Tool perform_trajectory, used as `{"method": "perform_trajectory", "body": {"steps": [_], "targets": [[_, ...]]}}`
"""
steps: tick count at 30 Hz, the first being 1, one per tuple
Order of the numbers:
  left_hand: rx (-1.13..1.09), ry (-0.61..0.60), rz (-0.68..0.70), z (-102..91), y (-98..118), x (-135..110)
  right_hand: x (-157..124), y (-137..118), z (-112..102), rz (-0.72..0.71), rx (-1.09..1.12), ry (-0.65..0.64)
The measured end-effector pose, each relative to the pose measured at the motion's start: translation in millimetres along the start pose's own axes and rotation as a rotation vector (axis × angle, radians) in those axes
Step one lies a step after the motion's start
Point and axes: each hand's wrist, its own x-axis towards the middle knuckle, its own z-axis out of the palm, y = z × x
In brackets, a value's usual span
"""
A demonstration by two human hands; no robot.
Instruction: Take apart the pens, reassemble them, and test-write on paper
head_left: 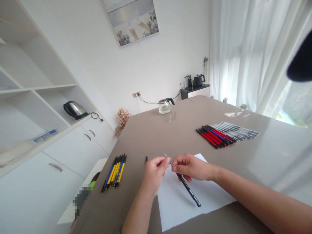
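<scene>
Both hands meet over a white sheet of paper on the brown table. My right hand grips a black pen by its upper end, the barrel slanting down to the right. My left hand pinches the thin metal tip or refill sticking out of the pen's top. A small black pen part lies on the table just left of my left hand.
Several yellow and blue pens lie in a row at the left. A row of red, blue and clear pens lies at the far right. A glass jug stands at the far edge. White shelves and cabinets line the left wall.
</scene>
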Motion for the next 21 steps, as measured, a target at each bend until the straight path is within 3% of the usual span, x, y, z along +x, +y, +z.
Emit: {"method": "perform_trajectory", "body": {"steps": [3,7,9,12,13,16,21], "targets": [[-0.128,0.021,-0.049,2.0,-3.3,1.6,0.0,0.9,-0.2,-0.001,-0.013,-0.023],[-0.165,0.114,-0.075,-11.4,-11.7,9.7,0.7,2.8,-0.8,0.002,-0.027,-0.068],[0.029,0.182,-0.092,-22.4,-16.7,14.8,1.0,3.7,-1.1,0.008,-0.031,-0.072],[0.663,0.228,-0.137,-38.0,-23.5,22.0,1.3,4.7,-1.3,0.011,-0.032,-0.052],[0.765,0.241,-0.164,-41.8,-25.4,24.2,1.2,5.0,-1.3,0.012,-0.031,-0.044],[0.925,0.269,-0.245,-46.0,-29.5,29.9,0.7,4.8,-1.5,0.013,-0.032,-0.024],[1.078,0.275,-0.319,-37.6,-33.3,36.6,-1.9,0.5,-3.2,0.019,-0.02,-0.006]]}}
